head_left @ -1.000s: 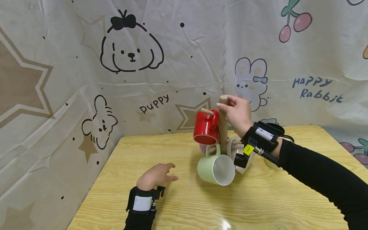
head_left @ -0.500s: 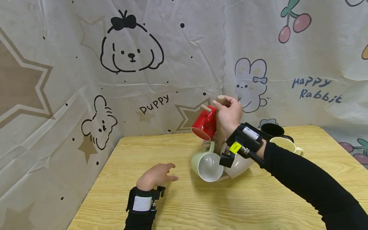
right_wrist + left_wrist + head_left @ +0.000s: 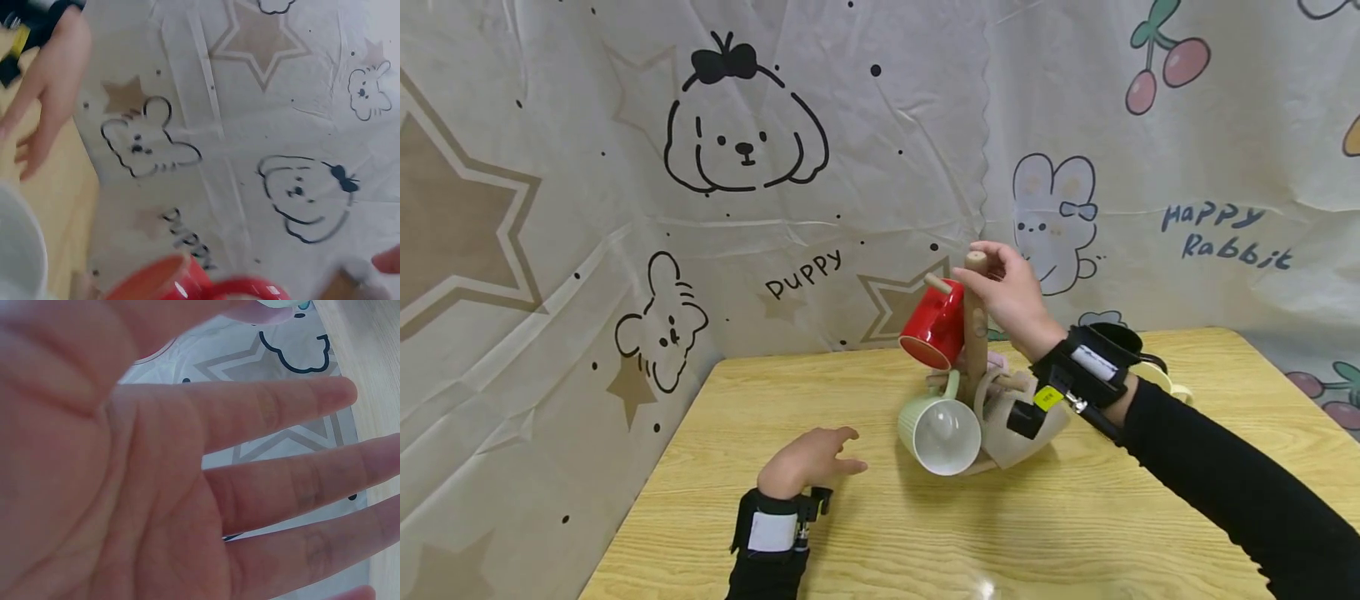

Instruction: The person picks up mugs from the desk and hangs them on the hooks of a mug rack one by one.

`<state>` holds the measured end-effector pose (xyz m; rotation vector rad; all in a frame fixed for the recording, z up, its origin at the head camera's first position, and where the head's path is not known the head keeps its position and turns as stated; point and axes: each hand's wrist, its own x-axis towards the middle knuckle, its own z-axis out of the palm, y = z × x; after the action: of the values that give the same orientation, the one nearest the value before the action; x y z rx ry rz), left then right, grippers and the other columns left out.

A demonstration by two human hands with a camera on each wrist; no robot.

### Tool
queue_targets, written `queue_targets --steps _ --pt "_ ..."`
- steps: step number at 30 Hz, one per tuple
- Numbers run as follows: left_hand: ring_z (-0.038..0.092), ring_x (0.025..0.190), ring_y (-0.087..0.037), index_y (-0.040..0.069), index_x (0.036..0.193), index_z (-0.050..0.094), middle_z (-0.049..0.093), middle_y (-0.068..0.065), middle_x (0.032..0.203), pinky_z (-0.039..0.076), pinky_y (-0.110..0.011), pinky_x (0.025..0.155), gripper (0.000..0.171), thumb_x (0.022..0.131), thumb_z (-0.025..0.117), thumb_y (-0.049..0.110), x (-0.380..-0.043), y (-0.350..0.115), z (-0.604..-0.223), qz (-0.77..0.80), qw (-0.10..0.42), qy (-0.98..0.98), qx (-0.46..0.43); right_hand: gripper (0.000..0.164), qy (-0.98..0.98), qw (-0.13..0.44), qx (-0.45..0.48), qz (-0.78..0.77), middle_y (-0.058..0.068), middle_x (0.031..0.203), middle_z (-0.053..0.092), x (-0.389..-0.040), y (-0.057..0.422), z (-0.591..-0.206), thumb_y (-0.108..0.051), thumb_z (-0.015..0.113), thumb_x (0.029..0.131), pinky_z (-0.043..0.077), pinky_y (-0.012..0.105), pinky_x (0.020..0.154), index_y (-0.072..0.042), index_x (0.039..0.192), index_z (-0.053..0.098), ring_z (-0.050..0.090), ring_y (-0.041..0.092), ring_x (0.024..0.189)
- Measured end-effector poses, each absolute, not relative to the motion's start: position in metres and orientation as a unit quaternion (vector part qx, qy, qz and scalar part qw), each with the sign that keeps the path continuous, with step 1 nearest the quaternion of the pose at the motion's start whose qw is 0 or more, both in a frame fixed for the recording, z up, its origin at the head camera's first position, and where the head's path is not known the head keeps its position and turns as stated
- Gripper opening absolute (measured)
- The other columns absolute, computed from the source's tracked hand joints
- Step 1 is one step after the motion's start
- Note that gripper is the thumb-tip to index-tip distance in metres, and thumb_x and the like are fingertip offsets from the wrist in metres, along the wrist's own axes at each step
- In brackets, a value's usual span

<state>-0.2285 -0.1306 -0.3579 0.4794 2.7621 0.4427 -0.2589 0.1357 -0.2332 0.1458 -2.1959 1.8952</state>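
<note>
A wooden mug tree [image 3: 975, 354] stands on the table, its post top between the thumb and fingers of my right hand [image 3: 1013, 296]. From an upper peg hangs a red mug [image 3: 934, 327], tilted mouth-down; its rim also shows in the right wrist view. Below it are a pale green mug [image 3: 913, 429], mouth facing forward, and an off-white mug [image 3: 1011, 446], partly covered by wrist gear. A bit of a pink mug [image 3: 997, 361] shows behind the post. My left hand [image 3: 808, 462] is at the left, fingers extended, holding nothing; its palm fills the left wrist view.
A black mug [image 3: 1118, 335] and a yellow mug [image 3: 1157, 377] stand at the back right, partly hidden by the right wrist. The wooden table [image 3: 865, 542] ends at a printed cloth backdrop [image 3: 895, 183] behind and to the left.
The mug tree has turned: the red and green mugs swung left, the off-white mug came forward. My right hand moved left, then twisted back right around the post top. The left hand stayed still.
</note>
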Motion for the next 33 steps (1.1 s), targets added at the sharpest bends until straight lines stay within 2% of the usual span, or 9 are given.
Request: queue_targets --steps 4,8,15,20,22,26,29,31,33 --pt "0.059 0.106 -0.030 0.003 0.126 0.051 0.061 -0.018 0.117 0.048 -0.044 0.087 0.052 0.085 0.065 0.031 -0.228 -0.131 -0.358 0.157 0.147 0.962 0.170 0.049 -0.777 0.136 0.099 0.607 0.012 0.127 0.048 -0.250 0.164 -0.230 -0.025 0.056 0.092 0.038 0.032 0.102 -0.003 0.132 0.042 0.046 0.017 0.116" --pt "0.059 0.106 -0.030 0.003 0.127 0.051 0.061 -0.018 0.117 0.048 -0.044 0.087 0.051 0.086 0.064 0.031 -0.228 -0.132 -0.358 0.157 0.146 0.962 0.167 0.043 -0.819 0.146 0.106 0.544 0.003 0.115 0.056 -0.240 0.197 -0.238 -0.033 0.054 0.092 0.040 0.029 0.093 -0.004 0.124 0.051 0.051 0.005 0.103" --pt "0.058 0.107 -0.030 0.004 0.128 0.050 0.060 -0.018 0.119 0.048 -0.044 0.087 0.052 0.086 0.063 0.032 -0.228 -0.133 -0.361 0.159 0.153 0.962 0.161 0.042 -0.895 0.126 0.107 0.414 0.019 0.123 0.052 -0.233 0.267 -0.277 -0.034 0.053 0.093 0.038 0.052 0.097 0.000 0.117 0.056 0.048 0.034 0.115" --pt "0.058 0.108 -0.030 0.005 0.128 0.050 0.059 -0.018 0.120 0.048 -0.044 0.087 0.051 0.086 0.063 0.032 -0.228 -0.131 -0.363 0.168 0.154 0.960 0.165 0.046 -0.924 0.106 0.105 0.351 0.021 0.133 0.045 -0.235 0.343 -0.319 -0.032 0.061 0.089 0.035 0.057 0.095 -0.004 0.124 0.053 0.039 0.038 0.120" --pt "0.058 0.108 -0.030 0.005 0.128 0.051 0.059 -0.017 0.120 0.048 -0.043 0.087 0.051 0.086 0.063 0.031 -0.229 -0.130 -0.364 0.170 0.152 0.959 0.166 0.049 -0.930 0.100 0.102 0.339 0.017 0.134 0.044 -0.237 0.375 -0.341 -0.030 0.061 0.088 0.035 0.058 0.093 -0.005 0.129 0.050 0.039 0.023 0.121" --pt "0.058 0.108 -0.030 0.005 0.127 0.051 0.059 -0.017 0.121 0.048 -0.043 0.088 0.051 0.086 0.064 0.031 -0.227 -0.130 -0.364 0.172 0.152 0.959 0.168 0.054 -0.925 0.050 0.075 0.369 -0.018 0.121 0.047 -0.241 0.422 -0.385 -0.032 0.057 0.091 0.034 0.064 0.089 -0.003 0.134 0.043 0.040 0.000 0.111" --pt "0.058 0.109 -0.030 0.005 0.128 0.051 0.059 -0.017 0.122 0.048 -0.044 0.088 0.051 0.086 0.063 0.031 -0.227 -0.130 -0.363 0.167 0.155 0.960 0.163 0.058 -0.913 0.020 0.045 0.404 -0.038 0.105 0.039 -0.242 0.434 -0.414 -0.036 0.057 0.090 0.035 0.065 0.088 0.000 0.133 0.044 0.039 -0.014 0.100" --pt "0.057 0.109 -0.030 0.005 0.128 0.050 0.058 -0.017 0.122 0.047 -0.044 0.089 0.052 0.086 0.063 0.032 -0.227 -0.130 -0.362 0.162 0.156 0.961 0.159 0.057 -0.907 0.022 0.031 0.418 -0.040 0.100 0.042 -0.242 0.434 -0.427 -0.037 0.058 0.089 0.039 0.059 0.088 0.002 0.130 0.047 0.040 -0.019 0.096" --pt "0.057 0.110 -0.031 0.005 0.129 0.050 0.058 -0.017 0.122 0.047 -0.044 0.089 0.052 0.086 0.063 0.032 -0.227 -0.131 -0.361 0.160 0.156 0.962 0.155 0.052 -0.901 0.039 0.030 0.431 -0.040 0.096 0.046 -0.243 0.431 -0.436 -0.035 0.059 0.089 0.046 0.042 0.087 0.002 0.125 0.053 0.037 -0.025 0.088"
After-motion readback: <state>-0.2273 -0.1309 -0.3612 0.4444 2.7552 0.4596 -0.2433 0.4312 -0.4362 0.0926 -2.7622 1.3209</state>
